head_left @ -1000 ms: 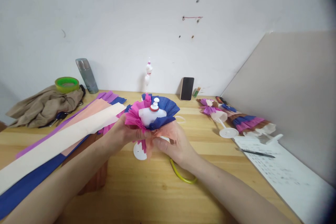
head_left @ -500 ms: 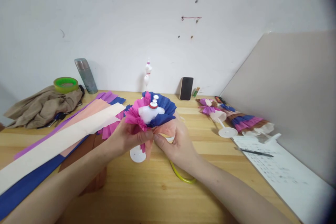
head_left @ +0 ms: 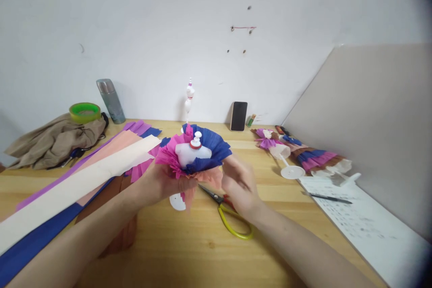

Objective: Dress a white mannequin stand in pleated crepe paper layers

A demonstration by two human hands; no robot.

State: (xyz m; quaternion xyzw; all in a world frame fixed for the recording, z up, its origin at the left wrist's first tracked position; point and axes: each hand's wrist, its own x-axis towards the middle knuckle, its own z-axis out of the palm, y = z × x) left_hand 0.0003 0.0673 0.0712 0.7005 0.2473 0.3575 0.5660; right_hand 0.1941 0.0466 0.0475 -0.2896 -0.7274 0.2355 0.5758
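A small white dress-form mannequin [head_left: 192, 155] with a knobbed neck stands tilted toward me, ringed by pleated crepe paper. The ruffle is pink [head_left: 168, 155] on the left, blue [head_left: 214, 144] on the right, and peach crepe paper [head_left: 209, 176] lies along the front. My left hand [head_left: 164, 184] is closed round the ruffle and the form below the shoulders. My right hand [head_left: 241, 186], blurred, is curled at the right end of the peach paper, its fingertips partly hidden. Yellow-handled scissors [head_left: 227, 216] lie on the table below it. Under my left hand shows the form's white round base [head_left: 177, 202].
Crepe paper strips [head_left: 84, 180] spread across the left, beside a brown cloth [head_left: 57, 139], green tape roll [head_left: 85, 111] and flask [head_left: 111, 101]. Behind stand another white form [head_left: 189, 99] and a phone [head_left: 238, 116]. Dressed forms [head_left: 313, 159], a paper sheet [head_left: 364, 220] and pen [head_left: 330, 198] lie right.
My right hand has drawn away from my left thumb, outward to the right, uncovering the scissors' blades. The ruffle has tipped and spread slightly. My left hand keeps its hold.
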